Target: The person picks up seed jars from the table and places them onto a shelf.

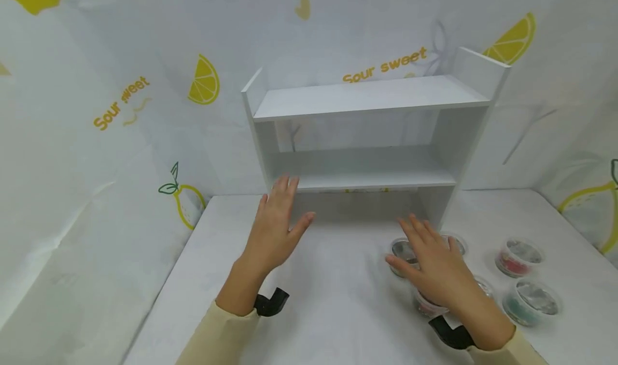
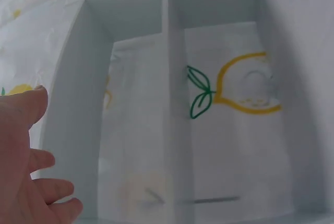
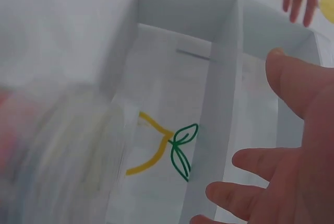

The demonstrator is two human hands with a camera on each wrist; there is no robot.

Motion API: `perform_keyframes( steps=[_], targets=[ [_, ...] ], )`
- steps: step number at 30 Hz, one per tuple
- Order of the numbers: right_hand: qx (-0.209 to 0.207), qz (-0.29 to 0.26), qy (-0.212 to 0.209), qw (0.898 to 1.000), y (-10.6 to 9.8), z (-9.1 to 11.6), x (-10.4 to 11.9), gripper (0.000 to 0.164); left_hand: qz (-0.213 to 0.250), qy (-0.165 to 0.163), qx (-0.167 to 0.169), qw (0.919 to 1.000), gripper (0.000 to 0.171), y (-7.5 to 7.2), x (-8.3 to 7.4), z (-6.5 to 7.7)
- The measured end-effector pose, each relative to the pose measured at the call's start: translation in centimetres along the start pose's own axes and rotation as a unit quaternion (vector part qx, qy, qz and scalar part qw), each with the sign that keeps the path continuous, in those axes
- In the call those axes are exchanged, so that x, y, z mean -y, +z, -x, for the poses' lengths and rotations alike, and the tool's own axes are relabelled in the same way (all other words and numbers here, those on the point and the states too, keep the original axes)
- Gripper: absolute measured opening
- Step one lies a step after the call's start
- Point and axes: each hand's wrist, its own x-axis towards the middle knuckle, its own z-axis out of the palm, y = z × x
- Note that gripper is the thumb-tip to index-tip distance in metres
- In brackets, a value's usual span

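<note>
Both hands are raised over the white table with fingers extended and nothing in them. In the head view my left hand [image 1: 271, 233] overlaps the lower left of a white shelf unit [image 1: 357, 166]; its thumb is spread to the side. My right hand [image 1: 436, 265] hovers above several round clear tubs, hiding parts of them. One tub [image 1: 402, 251] shows just left of its fingers. The right wrist view shows the right hand [image 3: 292, 182] before the shelf unit, with blurred tubs [image 3: 68, 145] close to the camera. The left wrist view catches the left hand [image 2: 31, 166] beside the compartments.
To the right stand a tub with red contents [image 1: 519, 257] and another with teal contents [image 1: 531, 302], both lidded. Behind the shelf unit, a white sheet with lemon prints [image 1: 203, 80] covers the walls. The table's left edge [image 1: 166, 282] runs along the sheet.
</note>
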Motion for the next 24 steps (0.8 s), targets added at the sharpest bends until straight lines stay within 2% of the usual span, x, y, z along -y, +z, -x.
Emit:
perform_keyframes(
  steps=[6,10,18,24],
  targets=[
    [0.007,-0.018,0.012,1.0,-1.1,1.6,-2.2,0.087,-0.001,0.066,-0.097,0.9931,0.071,-4.0,1.1,-1.7],
    [0.0,-0.009,0.026,1.0,-1.4,2.7,-4.4,0.086,0.004,0.081,-0.134,0.9876,0.07,-6.3,1.6,-2.8],
    [-0.018,-0.001,0.046,0.999,-1.6,4.9,-8.4,0.086,0.026,0.07,-0.143,0.9869,0.072,-9.3,3.0,-5.7],
    [-0.016,0.004,0.053,0.998,-1.3,6.7,-10.1,0.084,0.053,0.038,-0.13,0.9894,0.073,-10.7,3.9,-7.8]
  ],
)
